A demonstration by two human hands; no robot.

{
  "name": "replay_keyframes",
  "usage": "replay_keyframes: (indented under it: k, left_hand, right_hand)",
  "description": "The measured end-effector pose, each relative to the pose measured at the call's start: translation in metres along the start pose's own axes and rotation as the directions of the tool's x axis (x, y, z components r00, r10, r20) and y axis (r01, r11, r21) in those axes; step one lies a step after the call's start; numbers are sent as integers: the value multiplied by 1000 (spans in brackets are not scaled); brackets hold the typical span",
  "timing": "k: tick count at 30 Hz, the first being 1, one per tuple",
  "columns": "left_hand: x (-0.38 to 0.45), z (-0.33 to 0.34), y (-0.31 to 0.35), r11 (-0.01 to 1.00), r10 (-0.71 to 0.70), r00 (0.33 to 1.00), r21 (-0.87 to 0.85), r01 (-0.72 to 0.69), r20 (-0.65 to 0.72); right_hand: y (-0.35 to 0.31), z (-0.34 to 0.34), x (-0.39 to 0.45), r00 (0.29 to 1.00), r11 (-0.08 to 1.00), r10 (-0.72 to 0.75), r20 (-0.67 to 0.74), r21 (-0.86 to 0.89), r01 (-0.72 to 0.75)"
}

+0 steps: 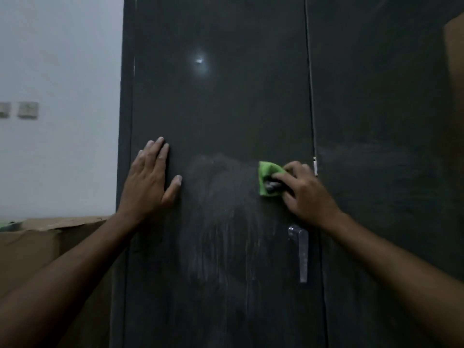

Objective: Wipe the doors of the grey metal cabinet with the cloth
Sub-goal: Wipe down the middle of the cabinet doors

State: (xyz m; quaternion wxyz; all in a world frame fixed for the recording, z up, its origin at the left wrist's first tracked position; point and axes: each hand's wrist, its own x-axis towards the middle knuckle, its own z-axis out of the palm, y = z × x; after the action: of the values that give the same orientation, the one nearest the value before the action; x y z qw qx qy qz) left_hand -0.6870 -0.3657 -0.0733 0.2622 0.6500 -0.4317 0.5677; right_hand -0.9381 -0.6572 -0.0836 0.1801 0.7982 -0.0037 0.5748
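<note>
The dark grey metal cabinet fills most of the view, with its left door (pixel 221 101) and right door (pixel 381 121) split by a vertical seam. My right hand (pixel 305 190) presses a small green cloth (pixel 267 177) against the left door, close to the seam and above the silver handle (pixel 301 249). My left hand (pixel 150 179) lies flat on the left door near its left edge, fingers spread, holding nothing. Pale streaky smears cover the door between and below my hands.
A cardboard box (pixel 45 244) stands to the left of the cabinet against a white wall (pixel 60 59) with two wall switches (pixel 27 110). A brown cardboard edge (pixel 455 59) shows at the far right. A small latch (pixel 315 167) sits on the seam.
</note>
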Motion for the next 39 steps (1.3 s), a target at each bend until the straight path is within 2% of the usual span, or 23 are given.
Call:
replay_keyframes:
  k: [1,3,5,6,8,11,13,15,18,19,20,21,23,25,27,28,30,31,32,34,36,37,39]
  left_hand:
    - [-2,0,-4,1000,19,1000,10,-19,8]
    - [-3,0,-10,998,46,999,34,-47,28]
    - [-2,1,-14,997,55,997,44,-57,45]
    - [-1,1,-15,997,56,997,44,-58,51]
    - [-1,1,-17,997,54,997,47,-56,54]
    - [-2,3,-18,998,44,997,37,-46,60]
    - [-2,3,-18,999,47,997,16,-48,57]
    - [-3,1,-17,999,39,997,-7,-39,69]
    - [-8,-4,-9,997,-3,999,-71,6,47]
    - [-12,-5,-7,996,-21,999,-82,23,27]
    - [-16,-5,-6,997,-26,1000,-76,26,0]
    - [-21,-5,-7,998,-15,999,-58,13,-33]
    - [-28,-5,-13,1000,13,995,-16,-14,-97]
    - [-32,-6,-23,1000,0,990,-2,0,-144]
    - [-37,-7,-30,998,-55,982,-44,48,-178]
    - [-39,-5,-33,994,-85,980,-84,71,-178]
    - [-43,0,-38,985,-107,982,-148,84,-156]
    - [-46,3,-40,984,-104,983,-157,80,-149]
    - [-48,6,-41,984,-102,984,-161,77,-149]
    - [-49,10,-42,977,-110,981,-197,77,-160]
    - [-48,10,-43,969,-112,979,-235,71,-168]
    - [-48,10,-43,967,-112,979,-247,67,-170]
    - [-50,11,-42,959,-118,977,-276,65,-180]
  right_hand:
    - [14,-6,-5,1000,999,-6,-8,-38,6]
    - [39,-14,6,976,982,172,-133,-55,-180]
    - [38,-9,29,892,918,385,-238,-5,-398]
    - [26,-1,35,859,894,437,-267,29,-446]
    - [-5,17,34,871,922,384,-306,72,-381]
    - [-33,32,-5,988,996,54,-143,73,-43]
    - [-25,28,-18,994,998,-49,-94,20,51]
    - [-13,21,-2,979,997,69,-191,-6,-72]
    - [-32,32,42,829,896,426,-363,45,-441]
    - [-51,40,50,802,879,455,-387,48,-475]
    - [-69,48,51,830,903,410,-379,41,-427]
    - [-82,55,46,891,949,305,-336,30,-314]
    - [-87,60,23,982,1000,21,-188,22,-17]
    - [-69,51,10,983,991,-134,-125,-4,135]
    - [-45,42,23,975,998,-63,-211,-2,64]
    - [-39,40,37,959,998,59,-276,33,-52]
    - [-50,42,69,878,949,316,-359,105,-299]
    - [-68,46,78,857,936,351,-377,123,-329]
    - [-86,54,80,881,956,295,-371,121,-269]
    - [-110,69,62,967,997,-13,-254,74,33]
    - [-107,70,37,946,953,-297,-127,21,302]
    - [-97,66,35,929,936,-349,-122,-8,351]
    - [-78,58,49,941,965,-259,-219,-26,260]
